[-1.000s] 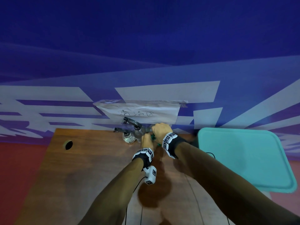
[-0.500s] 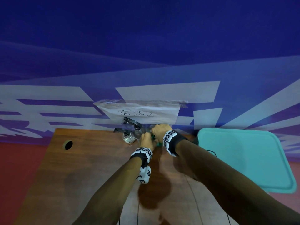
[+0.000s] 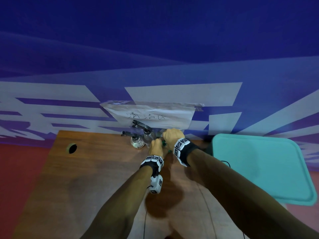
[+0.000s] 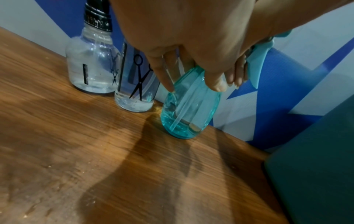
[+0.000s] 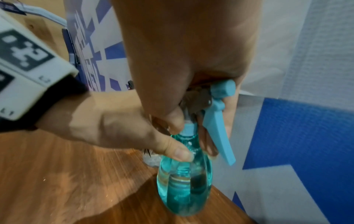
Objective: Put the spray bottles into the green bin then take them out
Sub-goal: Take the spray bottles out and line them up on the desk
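At the worktop's back edge: both hands meet on one teal spray bottle point(image 5: 184, 178).
Left fingers point(image 4: 164, 78): curled round the bottle's shoulder, thumb pressing the front of the tinted body.
Right fingers point(image 5: 172, 121): clamped about the neck and pump head, beside the pale blue trigger point(image 5: 220, 128).
Bottle: upright, its base apparently on the wooden worktop point(image 4: 95, 151), close to the blue-and-white backdrop.
Neighbours: two clear spray bottles point(image 4: 91, 63) stand just beside it on the left.
Green bin point(image 3: 259, 166): to the right, lid apparently on.
Doing it well: lift straight up, keep off the trigger, avoid nudging the clear bottles; likely free one hand for the lid.
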The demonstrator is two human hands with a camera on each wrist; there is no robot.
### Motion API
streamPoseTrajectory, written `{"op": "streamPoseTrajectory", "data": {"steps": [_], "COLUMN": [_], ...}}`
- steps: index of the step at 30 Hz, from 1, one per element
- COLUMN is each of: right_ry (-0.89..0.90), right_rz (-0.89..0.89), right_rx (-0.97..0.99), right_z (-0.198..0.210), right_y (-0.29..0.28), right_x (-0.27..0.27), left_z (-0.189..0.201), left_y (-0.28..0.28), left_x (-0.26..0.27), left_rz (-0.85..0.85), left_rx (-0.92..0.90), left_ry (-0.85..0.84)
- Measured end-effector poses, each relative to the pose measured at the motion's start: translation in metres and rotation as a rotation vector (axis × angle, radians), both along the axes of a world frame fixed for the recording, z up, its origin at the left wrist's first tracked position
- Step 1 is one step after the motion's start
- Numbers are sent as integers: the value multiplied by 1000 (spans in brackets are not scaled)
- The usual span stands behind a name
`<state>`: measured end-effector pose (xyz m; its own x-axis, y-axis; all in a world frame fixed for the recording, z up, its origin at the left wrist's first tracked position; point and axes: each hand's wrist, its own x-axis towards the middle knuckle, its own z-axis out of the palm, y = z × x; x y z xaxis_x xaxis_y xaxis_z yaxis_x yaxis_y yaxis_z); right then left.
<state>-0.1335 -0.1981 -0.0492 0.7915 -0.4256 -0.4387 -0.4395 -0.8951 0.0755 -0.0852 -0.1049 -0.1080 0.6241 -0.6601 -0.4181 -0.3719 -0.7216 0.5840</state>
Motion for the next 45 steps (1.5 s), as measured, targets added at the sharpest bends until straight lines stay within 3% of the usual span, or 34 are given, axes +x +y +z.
{"op": "streamPoseTrajectory", "data": {"steps": [26,33,45], "right_ry": [-74,-103,-102], "right_rz": [-87,-137,-182], "right_rx": [16,11,18], "right_z": [4,2,5], "right_y": [4,7,8], "right_x": [-2,-3,-1], "left_z": [8,8,10], "left_y": [6,4,4], "left_x": [-3,-2,-1], "left_rz": [-4,78,-37], "left_rx": [-21,-58,-49], "left_ry": [40,71,-5]}}
